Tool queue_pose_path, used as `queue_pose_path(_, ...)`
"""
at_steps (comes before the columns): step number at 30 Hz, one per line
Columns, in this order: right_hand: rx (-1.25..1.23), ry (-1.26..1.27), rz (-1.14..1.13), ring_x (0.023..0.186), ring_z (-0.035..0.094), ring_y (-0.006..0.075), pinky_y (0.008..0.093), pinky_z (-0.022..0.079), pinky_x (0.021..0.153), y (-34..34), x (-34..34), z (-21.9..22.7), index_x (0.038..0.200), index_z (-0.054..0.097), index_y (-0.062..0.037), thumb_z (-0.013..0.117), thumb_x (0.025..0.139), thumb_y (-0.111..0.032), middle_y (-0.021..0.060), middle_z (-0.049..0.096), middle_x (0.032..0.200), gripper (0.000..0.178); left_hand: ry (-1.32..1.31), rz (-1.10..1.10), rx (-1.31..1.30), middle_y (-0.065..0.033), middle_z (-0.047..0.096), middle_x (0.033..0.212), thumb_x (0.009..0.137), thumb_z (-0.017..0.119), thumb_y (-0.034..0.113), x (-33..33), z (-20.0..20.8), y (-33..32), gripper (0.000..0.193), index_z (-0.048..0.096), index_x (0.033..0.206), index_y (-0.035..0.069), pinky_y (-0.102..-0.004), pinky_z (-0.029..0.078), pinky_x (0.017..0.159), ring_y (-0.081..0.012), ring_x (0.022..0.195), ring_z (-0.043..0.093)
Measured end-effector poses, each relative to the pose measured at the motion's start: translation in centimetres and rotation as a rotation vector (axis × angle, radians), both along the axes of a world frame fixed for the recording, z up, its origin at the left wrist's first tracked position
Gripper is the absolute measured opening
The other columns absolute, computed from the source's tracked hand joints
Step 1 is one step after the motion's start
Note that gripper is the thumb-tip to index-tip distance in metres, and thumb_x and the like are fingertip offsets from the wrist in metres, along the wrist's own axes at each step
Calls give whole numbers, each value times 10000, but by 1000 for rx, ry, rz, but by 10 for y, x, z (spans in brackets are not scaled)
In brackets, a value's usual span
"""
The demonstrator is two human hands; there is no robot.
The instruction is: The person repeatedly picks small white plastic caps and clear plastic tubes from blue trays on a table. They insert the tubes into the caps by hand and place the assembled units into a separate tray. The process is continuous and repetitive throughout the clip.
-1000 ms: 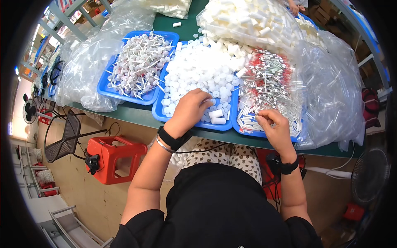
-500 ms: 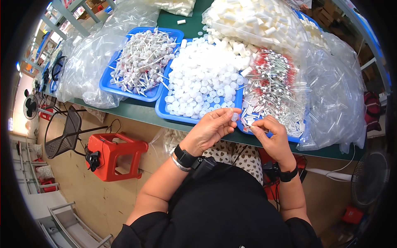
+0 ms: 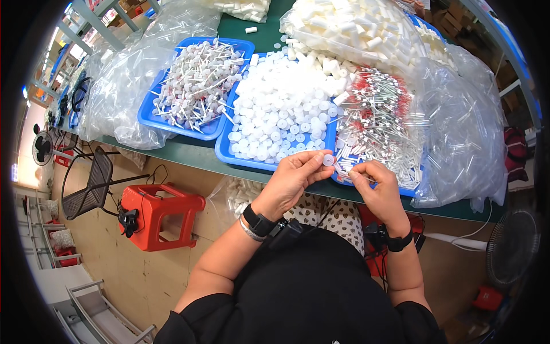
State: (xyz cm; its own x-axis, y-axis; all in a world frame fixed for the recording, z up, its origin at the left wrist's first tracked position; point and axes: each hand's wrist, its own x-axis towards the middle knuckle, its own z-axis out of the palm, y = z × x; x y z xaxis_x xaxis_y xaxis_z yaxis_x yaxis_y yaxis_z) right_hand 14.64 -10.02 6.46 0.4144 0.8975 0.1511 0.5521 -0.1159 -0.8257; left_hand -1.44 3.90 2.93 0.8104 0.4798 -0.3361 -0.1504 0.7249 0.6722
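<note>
Clear plastic bags (image 3: 461,137) flank the blue trays (image 3: 246,161) beyond both hands (image 3: 291,179).

We look steeply down from the wearer's head through a wide fisheye lens; we face across the green worktable (image 3: 230,28); the black T-shirt (image 3: 303,286) lies nearest us, the left hand (image 3: 292,179) and right hand (image 3: 375,186) close beyond.

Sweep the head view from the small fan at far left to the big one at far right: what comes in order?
Small black fan → red stool → left hand → translucent white disc it pinches → right hand → large dark fan.
</note>
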Motion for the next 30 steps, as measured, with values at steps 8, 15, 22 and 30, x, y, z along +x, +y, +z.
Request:
queue_pose_path(8,28,-206,65,630,500,215,352,391,643,2,1,6,805,681,-41,692,821,-76,41,522,616,40,-5,-2,-2,-95,663,1085,972,631,179,2,-2,1,349,590,1239,-42,-267,555,891,-160,956,666)
queue_pose_path(15,45,-308,70,626,499,216,351,384,652,3,2,10,798,680,-56,695,806,-68,31,529,623,21,25,-18,74,-82,660,1072,961,648,170,3,-1,0,337,605,1231,-28,-256,542,874,-137,949,649)
queue_pose_path(22,141,-435,53,622,509,225,364,379,641,5,-4,9,812,670,-57,727,798,-67,41,568,652,60,-43,-133,-54,-53,670,1028,959,650,164,6,-11,-5,309,619,1210,-14,-231,545,843,-112,905,653)
queue_pose_path(30,279,-659,27,614,505,246,371,377,628,10,-13,-7,834,650,-34,710,814,-42,66,573,666,64,-156,-104,-257,-50,677,992,991,597,178,13,-30,-19,271,606,1182,-14,-226,565,792,-102,864,655)
